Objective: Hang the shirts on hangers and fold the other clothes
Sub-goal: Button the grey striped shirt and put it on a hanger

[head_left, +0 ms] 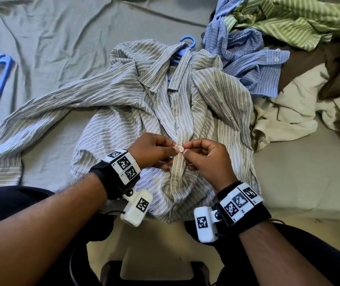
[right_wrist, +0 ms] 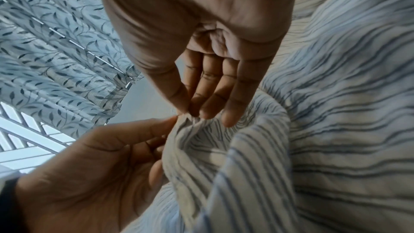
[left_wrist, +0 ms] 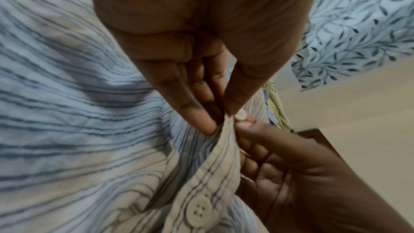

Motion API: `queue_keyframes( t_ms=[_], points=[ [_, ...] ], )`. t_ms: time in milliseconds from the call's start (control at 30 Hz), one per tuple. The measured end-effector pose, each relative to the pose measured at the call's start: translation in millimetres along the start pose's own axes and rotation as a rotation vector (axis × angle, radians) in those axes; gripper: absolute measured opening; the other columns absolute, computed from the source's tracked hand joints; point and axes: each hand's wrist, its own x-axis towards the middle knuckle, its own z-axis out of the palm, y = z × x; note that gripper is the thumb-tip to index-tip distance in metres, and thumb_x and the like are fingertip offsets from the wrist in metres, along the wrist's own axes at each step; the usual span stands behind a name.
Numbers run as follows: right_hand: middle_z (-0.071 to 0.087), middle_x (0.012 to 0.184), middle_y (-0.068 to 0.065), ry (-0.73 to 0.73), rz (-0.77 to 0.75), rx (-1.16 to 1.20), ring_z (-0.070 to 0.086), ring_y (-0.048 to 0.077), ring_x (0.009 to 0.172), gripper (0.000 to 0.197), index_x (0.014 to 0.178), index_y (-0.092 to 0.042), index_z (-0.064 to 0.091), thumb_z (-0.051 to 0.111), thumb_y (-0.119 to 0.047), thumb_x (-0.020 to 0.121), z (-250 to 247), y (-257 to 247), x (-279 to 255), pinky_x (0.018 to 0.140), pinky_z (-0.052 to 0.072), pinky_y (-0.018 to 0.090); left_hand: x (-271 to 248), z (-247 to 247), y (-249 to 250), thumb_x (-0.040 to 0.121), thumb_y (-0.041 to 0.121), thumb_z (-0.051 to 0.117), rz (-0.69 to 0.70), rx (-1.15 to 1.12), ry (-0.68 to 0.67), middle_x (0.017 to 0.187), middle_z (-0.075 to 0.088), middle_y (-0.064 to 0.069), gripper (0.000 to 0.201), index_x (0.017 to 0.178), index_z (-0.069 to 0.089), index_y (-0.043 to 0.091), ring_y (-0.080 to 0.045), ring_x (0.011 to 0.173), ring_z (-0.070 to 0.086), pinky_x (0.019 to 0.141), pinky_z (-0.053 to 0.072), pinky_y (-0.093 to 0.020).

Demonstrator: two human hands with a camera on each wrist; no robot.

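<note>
Striped shirt [head_left: 154,112] is spread on the bed [head_left: 51,48], already on its blue hanger [head_left: 187,43]. We're buttoning up: left hand [head_left: 154,150] and right hand [head_left: 206,159] pinch the front strip around one button [head_left: 181,149]. Next it needs pushing fully through the hole.

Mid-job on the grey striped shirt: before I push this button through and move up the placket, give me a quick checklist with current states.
1. Left hand pinches the placket of the grey striped shirt: ok.
2. Right hand pinches the opposite edge: ok.
3. Small white button sits between the fingertips: ok.
4. Button fully through its hole: cannot tell.
5. Lower white button fastened: ok.
6. Blue plastic hanger inside the collar, hook showing: ok.
</note>
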Motion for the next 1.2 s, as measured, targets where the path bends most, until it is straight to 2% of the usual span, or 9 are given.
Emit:
queue_keyframes(
  t_ms=[200,367,467,567,667,867,1000,1067,1200],
  points=[
    [0.078,0.088,0.01,-0.029,0.042,0.079,0.074,0.023,0.078,0.014,0.098,-0.017,0.079,0.084,-0.023,0.087,-1,-4,-2,0.069,0.063,0.039,0,-1,1,0.091,0.013,0.078,0.035,0.056,0.009,0.081,0.071,-0.009,0.015,0.101,0.073,0.003,-0.016,0.069,0.071,0.058,0.06,-0.029],
    [0.077,0.082,0.006,0.012,0.046,0.022,0.073,0.023,0.072,0.013,0.099,-0.02,0.076,0.079,-0.011,0.09,0,3,3,0.073,0.062,0.044,0,-2,-2,0.091,0.013,0.078,0.045,0.099,0.0,0.081,0.073,-0.011,0.017,0.102,0.072,0.001,-0.016,0.066,0.073,0.055,0.058,-0.026],
    [0.077,0.086,-0.005,0.094,-0.018,-0.091,0.075,0.018,0.081,0.013,0.098,-0.027,0.076,0.077,-0.018,0.089,-1,4,3,0.079,0.065,0.046,1,-5,-6,0.091,0.027,0.079,0.123,0.419,-0.074,0.077,0.078,0.0,0.012,0.091,0.075,0.016,-0.013,0.072,0.076,0.064,0.061,-0.031],
    [0.072,0.092,-0.014,0.133,-0.154,-0.292,0.069,0.009,0.075,0.009,0.098,-0.03,0.076,0.074,-0.024,0.091,-1,1,1,0.076,0.065,0.04,-1,-5,-7,0.09,0.038,0.074,0.233,0.822,-0.156,0.065,0.072,0.014,0.024,0.068,0.07,0.03,0.0,0.061,0.064,0.066,0.055,-0.026],
    [0.065,0.1,-0.017,0.091,-0.267,-0.577,0.064,0.002,0.082,0.01,0.099,-0.03,0.075,0.074,-0.037,0.091,3,3,-3,0.075,0.06,0.031,-8,3,-9,0.089,0.036,0.071,0.206,0.924,-0.286,0.065,0.071,0.011,0.025,0.065,0.069,0.028,-0.001,0.056,0.059,0.063,0.052,-0.025],
    [0.056,0.095,-0.014,-0.036,-0.13,-1.005,0.062,0.012,0.086,0.025,0.089,-0.032,0.067,0.071,-0.057,0.082,8,17,-8,0.072,0.055,0.034,-13,18,-28,0.085,0.041,0.073,0.136,1.036,-0.425,0.068,0.073,0.007,0.019,0.072,0.072,0.028,-0.003,0.059,0.061,0.068,0.054,-0.024],
    [0.058,0.11,-0.011,-0.077,-0.056,-1.137,0.062,0.018,0.095,0.04,0.1,-0.033,0.063,0.071,-0.066,0.079,12,19,-13,0.075,0.051,0.034,-10,7,-23,0.085,0.048,0.07,0.074,0.995,-0.548,0.073,0.076,0.009,0.018,0.082,0.079,0.034,-0.002,0.064,0.067,0.078,0.058,-0.028],
    [0.057,0.112,-0.009,-0.078,-0.062,-1.158,0.062,0.021,0.096,0.044,0.105,-0.031,0.062,0.068,-0.069,0.082,13,20,-15,0.074,0.05,0.035,-4,-2,-12,0.091,0.055,0.063,0.097,0.912,-0.424,0.075,0.077,0.012,0.033,0.082,0.081,0.029,-0.004,0.066,0.07,0.077,0.059,-0.028],
    [0.061,0.114,-0.006,-0.057,-0.08,-1.165,0.062,0.021,0.095,0.034,0.108,-0.028,0.065,0.062,-0.055,0.088,12,20,-16,0.074,0.05,0.034,8,-13,-1,0.099,0.05,0.058,0.276,0.834,0.158,0.064,0.073,0.008,0.044,0.071,0.075,0.02,-0.011,0.057,0.07,0.062,0.06,-0.029]
  ],
)
